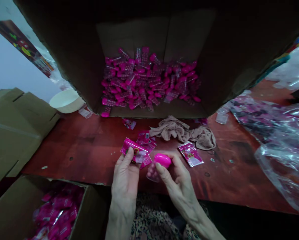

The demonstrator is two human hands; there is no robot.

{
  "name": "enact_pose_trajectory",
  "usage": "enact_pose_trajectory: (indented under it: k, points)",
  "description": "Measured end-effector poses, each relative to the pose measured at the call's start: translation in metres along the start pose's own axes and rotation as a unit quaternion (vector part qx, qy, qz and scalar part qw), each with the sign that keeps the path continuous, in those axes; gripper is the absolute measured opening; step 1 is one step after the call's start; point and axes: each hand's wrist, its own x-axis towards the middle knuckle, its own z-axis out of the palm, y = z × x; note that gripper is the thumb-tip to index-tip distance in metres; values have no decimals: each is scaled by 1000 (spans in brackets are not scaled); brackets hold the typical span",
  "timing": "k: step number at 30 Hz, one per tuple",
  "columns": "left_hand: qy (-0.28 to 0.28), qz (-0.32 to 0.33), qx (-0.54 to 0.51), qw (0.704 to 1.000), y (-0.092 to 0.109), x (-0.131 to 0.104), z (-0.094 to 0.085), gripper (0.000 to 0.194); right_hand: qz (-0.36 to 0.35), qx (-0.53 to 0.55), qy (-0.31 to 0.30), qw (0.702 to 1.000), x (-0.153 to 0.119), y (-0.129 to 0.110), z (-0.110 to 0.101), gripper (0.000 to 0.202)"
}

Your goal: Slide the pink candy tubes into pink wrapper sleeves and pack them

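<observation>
My left hand pinches a pink printed packet between thumb and fingers. In my right hand is a small clear container with a bright pink cap; pink balls show through its wall. The container is tilted, just right of the packet and close to it. More pink packets lie on the red table behind my left hand. Another packet lies flat to the right of my right hand.
A large cardboard box on its side holds many pink-capped containers. A crumpled cloth lies before it. Lower left, a box holds pink packets. Left stand a white bowl and folded cardboard; right, plastic bags.
</observation>
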Motion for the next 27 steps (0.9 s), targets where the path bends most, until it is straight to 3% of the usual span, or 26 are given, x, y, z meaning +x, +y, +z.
enact_pose_trajectory:
  k: [5, 17, 21, 24, 27]
  points:
    - [-26, -14, 30, 999, -6, -7, 1, 5, -27, -100, 51, 993, -9, 4, 4, 13]
    - [-26, -45, 52, 997, -17, -5, -4, 8, 25, -92, 12, 995, -14, 15, 6, 18]
    - [-23, -39, 48, 998, -18, 0, -5, 5, 20, -134, 56, 989, -13, 21, -4, 23]
    - [-18, -24, 45, 999, -16, 6, -7, 5, -36, -285, 89, 954, -5, 33, -18, 32]
    - [-6, -20, 44, 999, -16, 8, -8, 8, -92, -464, 122, 873, 3, 40, -28, 42]
